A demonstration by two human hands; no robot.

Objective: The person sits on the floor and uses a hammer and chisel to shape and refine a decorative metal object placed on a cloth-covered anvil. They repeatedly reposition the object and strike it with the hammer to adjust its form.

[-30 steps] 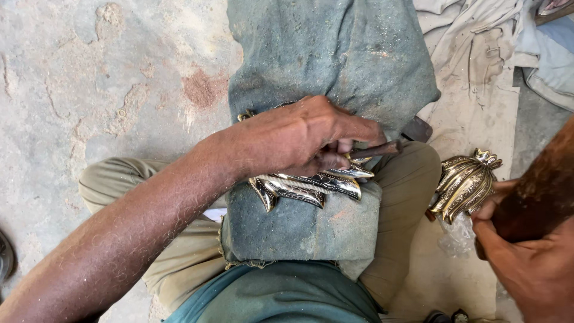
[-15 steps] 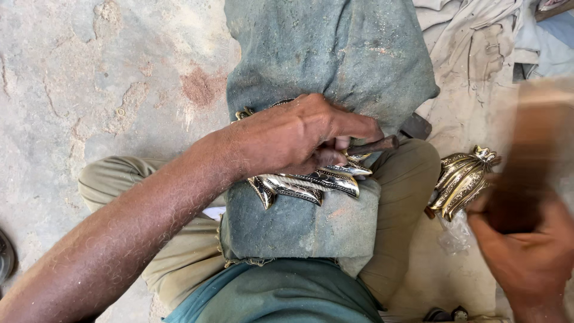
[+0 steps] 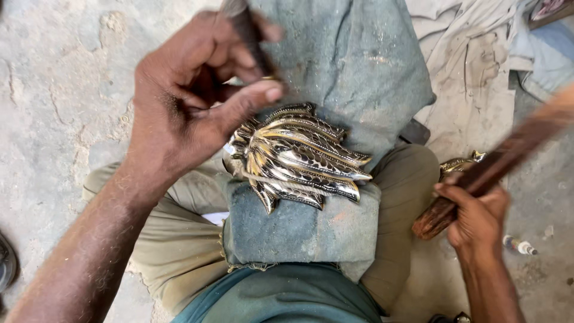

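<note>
- Brass leaf-shaped casting (image 3: 302,157) lies bare on the grey padded block (image 3: 311,230), now uncovered.
- Left hand (image 3: 191,101) has lifted off, pinching a thin tool (image 3: 248,33) (probably a punch; blurred).
- Right hand (image 3: 475,218), near right, grips a wooden mallet (image 3: 496,164), swung up.

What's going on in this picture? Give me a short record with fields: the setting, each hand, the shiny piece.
Setting: person seated on a rough concrete floor, a grey cloth pad laid over the lap
Left hand: raised above the pad, fingers closed on a thin dark tool, blurred
Right hand: gripping a wooden stick, blurred
Shiny piece: silvery leaf-shaped metal ornament lying on the pad, neither hand on it
Nearby: second metal ornament behind the stick; crumpled cloths on the floor
</note>
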